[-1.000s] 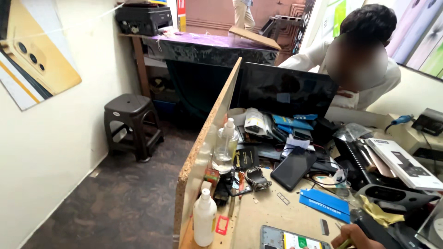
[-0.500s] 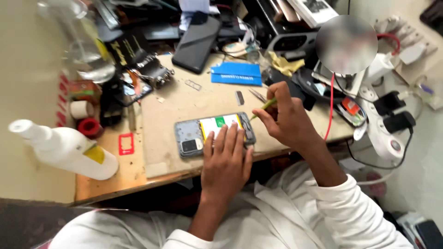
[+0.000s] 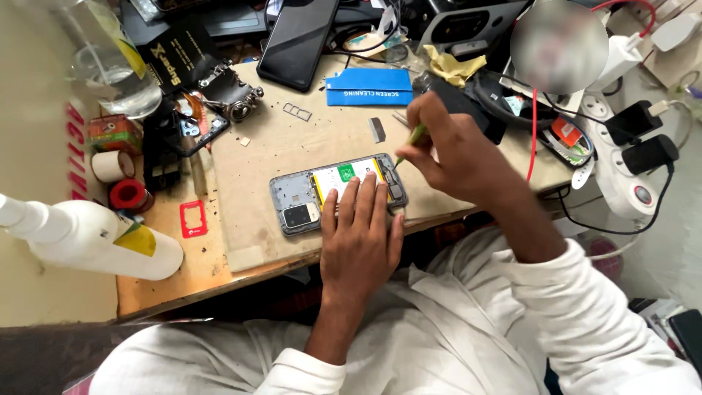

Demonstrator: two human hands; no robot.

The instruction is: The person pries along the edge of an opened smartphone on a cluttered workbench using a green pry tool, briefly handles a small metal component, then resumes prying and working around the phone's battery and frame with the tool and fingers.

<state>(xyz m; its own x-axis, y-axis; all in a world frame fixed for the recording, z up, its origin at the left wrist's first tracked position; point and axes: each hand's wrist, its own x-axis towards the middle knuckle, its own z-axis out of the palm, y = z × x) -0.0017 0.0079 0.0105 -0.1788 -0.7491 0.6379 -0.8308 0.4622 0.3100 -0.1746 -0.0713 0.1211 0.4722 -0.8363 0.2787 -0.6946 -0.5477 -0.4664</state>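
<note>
An opened phone (image 3: pixel 311 194) with its back cover off lies on a tan work mat (image 3: pixel 292 143), showing a yellow-edged battery and a camera module. My left hand (image 3: pixel 360 241) lies flat on the phone's near right part, fingers spread, pressing it down. My right hand (image 3: pixel 453 150) grips a thin green-handled tool (image 3: pixel 414 140) whose tip touches the phone's right end. Both sleeves are white.
A white squeeze bottle (image 3: pixel 95 238) lies at the left edge. Tape rolls (image 3: pixel 126 194), a small red frame (image 3: pixel 193 218), a black phone (image 3: pixel 296 40), a blue packet (image 3: pixel 369 86), a clear bottle (image 3: pixel 110 62) and a power strip with chargers (image 3: pixel 621 157) surround the mat.
The view swung from the room and a person across the desk down to the bench. Since half a second ago my right hand brought the tool onto the phone's right end.
</note>
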